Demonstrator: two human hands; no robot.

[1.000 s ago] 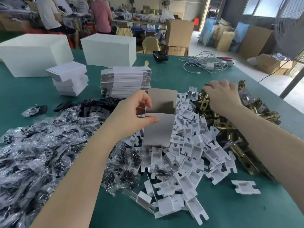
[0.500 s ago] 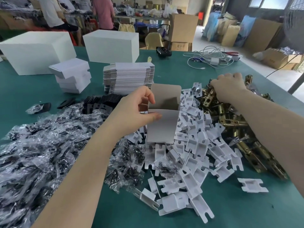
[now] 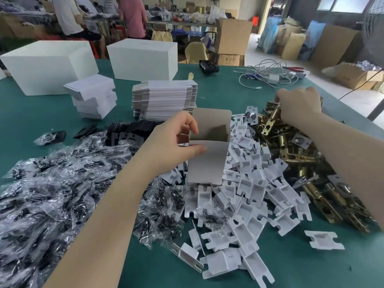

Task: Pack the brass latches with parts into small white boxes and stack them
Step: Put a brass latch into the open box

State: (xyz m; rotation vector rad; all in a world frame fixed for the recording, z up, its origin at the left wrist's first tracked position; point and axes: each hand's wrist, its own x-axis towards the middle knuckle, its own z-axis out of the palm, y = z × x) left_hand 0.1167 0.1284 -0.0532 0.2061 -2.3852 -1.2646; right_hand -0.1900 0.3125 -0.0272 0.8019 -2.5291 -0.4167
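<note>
Our left hand (image 3: 176,142) has its grip pinched on the small white box (image 3: 207,154) at centre frame: the thumb lies across the near wall just under the rim and the fingers curl over the left edge. That box stands upright, mouth open upward with its flap raised behind, its base resting among the white plastic inserts (image 3: 249,183).

Our right hand (image 3: 299,106), at upper right of the frame, is curled down into the far end of the pile of brass latches (image 3: 301,163). We cannot quite tell whether its grip has closed on a latch or is only feeling for one, since the fingertips are hidden behind the knuckles.

The relation that matters: the latches lie to the right of the box, with the inserts between them. The right hand is much the nearer to them, and most latches lie with their long axes running from near right toward the far left. We judge a latch must be lifted, turned end-down and carried left to the box mouth.

Farther out, bagged screws (image 3: 52,194) fill the left of the desk (image 3: 291,267). Flat box blanks (image 3: 164,100) and a short stack of packed boxes (image 3: 93,98) sit behind.
</note>
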